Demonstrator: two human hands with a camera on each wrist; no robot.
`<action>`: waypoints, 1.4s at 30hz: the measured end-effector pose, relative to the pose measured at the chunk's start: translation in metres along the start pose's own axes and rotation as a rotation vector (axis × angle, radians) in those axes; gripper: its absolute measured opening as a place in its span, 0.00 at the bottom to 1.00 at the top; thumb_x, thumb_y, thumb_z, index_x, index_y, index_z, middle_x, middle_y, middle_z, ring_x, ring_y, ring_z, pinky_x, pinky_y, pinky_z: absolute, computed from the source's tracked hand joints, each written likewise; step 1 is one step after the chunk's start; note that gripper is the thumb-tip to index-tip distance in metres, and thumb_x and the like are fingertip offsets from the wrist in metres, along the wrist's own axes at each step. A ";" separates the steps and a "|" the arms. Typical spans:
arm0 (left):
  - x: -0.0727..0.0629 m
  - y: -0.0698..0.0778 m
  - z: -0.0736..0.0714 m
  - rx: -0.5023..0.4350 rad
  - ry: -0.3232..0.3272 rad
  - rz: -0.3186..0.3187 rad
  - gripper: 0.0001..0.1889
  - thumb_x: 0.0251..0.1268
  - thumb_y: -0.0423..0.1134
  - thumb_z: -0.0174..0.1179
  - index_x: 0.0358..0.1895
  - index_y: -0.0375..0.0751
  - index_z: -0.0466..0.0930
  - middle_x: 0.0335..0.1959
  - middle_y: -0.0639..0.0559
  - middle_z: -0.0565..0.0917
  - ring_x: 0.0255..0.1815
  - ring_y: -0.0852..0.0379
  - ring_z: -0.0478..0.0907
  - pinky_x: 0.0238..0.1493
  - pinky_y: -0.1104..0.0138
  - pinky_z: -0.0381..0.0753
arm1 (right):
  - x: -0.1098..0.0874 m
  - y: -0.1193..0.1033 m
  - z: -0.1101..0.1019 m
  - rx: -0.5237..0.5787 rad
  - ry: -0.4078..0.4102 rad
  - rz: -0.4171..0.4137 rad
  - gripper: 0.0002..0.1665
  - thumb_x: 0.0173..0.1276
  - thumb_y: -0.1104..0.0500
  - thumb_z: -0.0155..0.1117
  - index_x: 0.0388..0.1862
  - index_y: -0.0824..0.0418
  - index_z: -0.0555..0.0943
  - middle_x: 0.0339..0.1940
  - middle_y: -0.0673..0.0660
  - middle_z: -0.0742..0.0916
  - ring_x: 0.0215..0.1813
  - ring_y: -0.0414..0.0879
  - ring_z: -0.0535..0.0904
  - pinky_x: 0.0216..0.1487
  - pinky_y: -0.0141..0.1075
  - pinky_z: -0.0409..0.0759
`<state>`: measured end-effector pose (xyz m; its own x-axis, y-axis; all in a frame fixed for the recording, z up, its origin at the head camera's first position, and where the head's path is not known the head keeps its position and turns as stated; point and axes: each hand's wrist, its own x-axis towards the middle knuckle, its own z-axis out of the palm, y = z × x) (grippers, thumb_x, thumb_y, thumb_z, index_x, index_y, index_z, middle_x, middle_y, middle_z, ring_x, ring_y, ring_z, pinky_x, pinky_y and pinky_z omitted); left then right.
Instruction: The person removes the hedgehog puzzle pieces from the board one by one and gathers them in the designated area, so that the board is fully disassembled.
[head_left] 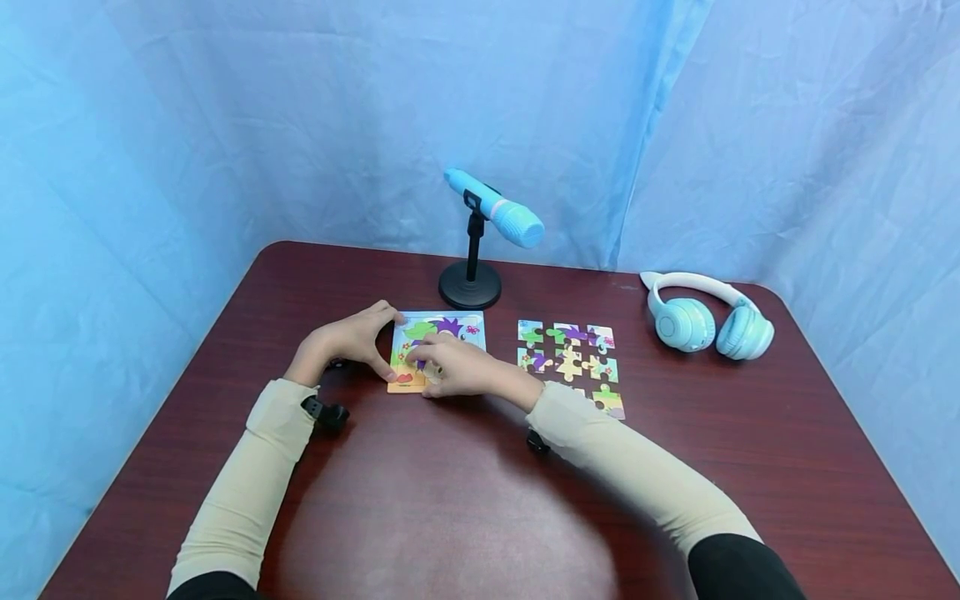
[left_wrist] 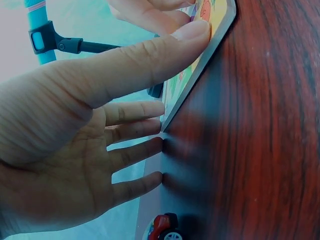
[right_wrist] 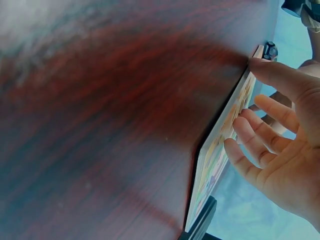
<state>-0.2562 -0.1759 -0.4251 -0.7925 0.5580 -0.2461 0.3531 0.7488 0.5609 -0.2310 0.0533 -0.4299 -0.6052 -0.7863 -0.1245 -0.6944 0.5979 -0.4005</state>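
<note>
A picture puzzle board (head_left: 477, 332) with a green, purple and yellow design lies flat on the table. My left hand (head_left: 352, 340) spans its left side. In the left wrist view, the thumb (left_wrist: 192, 31) lies on the board's near corner, and the other fingers stretch straight to its far end and the tabletop. Over the board's front right part is my right hand (head_left: 463, 367). Its fingers (right_wrist: 250, 137) are spread and slightly bent over the picture, with the thumb at the near edge. No loose piece shows between them. The right hand hides part of the picture.
Several loose jigsaw pieces (head_left: 570, 364) lie in rows right of the board, partly behind the right forearm. A blue microphone (head_left: 495, 207) on a black stand (head_left: 470, 285) stands behind the board. Headphones (head_left: 684, 323) lie far right. A small toy car (left_wrist: 162, 227) is beyond the left hand.
</note>
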 end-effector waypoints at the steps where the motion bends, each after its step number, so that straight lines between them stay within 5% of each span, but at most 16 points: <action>1: 0.000 -0.001 0.000 -0.004 -0.001 0.001 0.48 0.50 0.44 0.81 0.72 0.30 0.65 0.65 0.36 0.67 0.69 0.41 0.66 0.70 0.46 0.70 | 0.000 0.000 0.000 0.002 0.002 0.002 0.30 0.65 0.53 0.75 0.65 0.55 0.81 0.62 0.56 0.81 0.60 0.48 0.75 0.61 0.42 0.79; 23: 0.000 0.000 0.001 -0.012 -0.012 -0.030 0.51 0.50 0.44 0.81 0.76 0.33 0.63 0.66 0.38 0.67 0.69 0.42 0.66 0.69 0.47 0.71 | 0.002 -0.007 -0.001 0.107 -0.026 0.058 0.32 0.63 0.58 0.76 0.67 0.54 0.80 0.59 0.58 0.80 0.60 0.50 0.71 0.59 0.43 0.77; 31: 0.000 -0.001 0.001 -0.016 -0.007 -0.017 0.51 0.49 0.44 0.82 0.75 0.33 0.63 0.65 0.38 0.67 0.68 0.42 0.67 0.69 0.47 0.71 | 0.005 -0.007 0.001 0.150 0.033 0.036 0.23 0.65 0.62 0.73 0.59 0.60 0.84 0.53 0.60 0.82 0.55 0.49 0.73 0.55 0.42 0.76; 42: 0.000 0.002 0.000 -0.007 0.002 -0.025 0.50 0.49 0.43 0.81 0.75 0.33 0.64 0.64 0.38 0.68 0.66 0.42 0.67 0.68 0.47 0.73 | 0.008 -0.010 -0.001 0.085 0.046 0.005 0.25 0.64 0.62 0.73 0.61 0.61 0.83 0.54 0.59 0.84 0.54 0.48 0.74 0.55 0.42 0.76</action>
<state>-0.2554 -0.1749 -0.4240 -0.8022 0.5384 -0.2580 0.3297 0.7598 0.5604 -0.2294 0.0414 -0.4258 -0.6274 -0.7740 -0.0857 -0.6567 0.5850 -0.4760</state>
